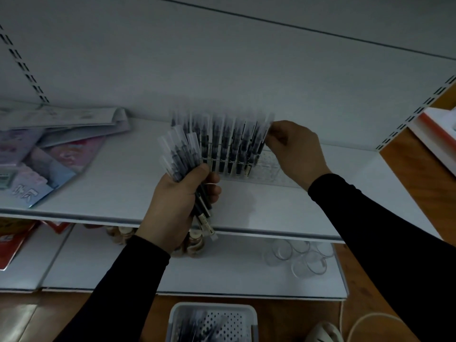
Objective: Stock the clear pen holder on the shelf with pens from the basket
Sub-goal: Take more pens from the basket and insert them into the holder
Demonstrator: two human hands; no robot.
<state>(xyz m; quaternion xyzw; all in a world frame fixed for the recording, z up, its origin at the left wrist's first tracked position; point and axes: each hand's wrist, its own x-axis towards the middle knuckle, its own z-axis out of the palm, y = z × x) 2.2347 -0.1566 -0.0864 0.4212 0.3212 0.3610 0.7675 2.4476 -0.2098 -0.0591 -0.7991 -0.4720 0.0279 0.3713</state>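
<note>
A clear pen holder stands on the white shelf, with several black pens upright in it. My left hand grips a fanned bundle of black pens with clear caps, held just left of the holder. My right hand pinches the cap of the rightmost pen in the holder. On the floor below sits the white perforated basket with more pens inside. The view is blurred.
Stationery packs lie on the shelf's left part. On the lower shelf stand small jars, clear cups and red packets. A white shoe and a cable are on the wooden floor.
</note>
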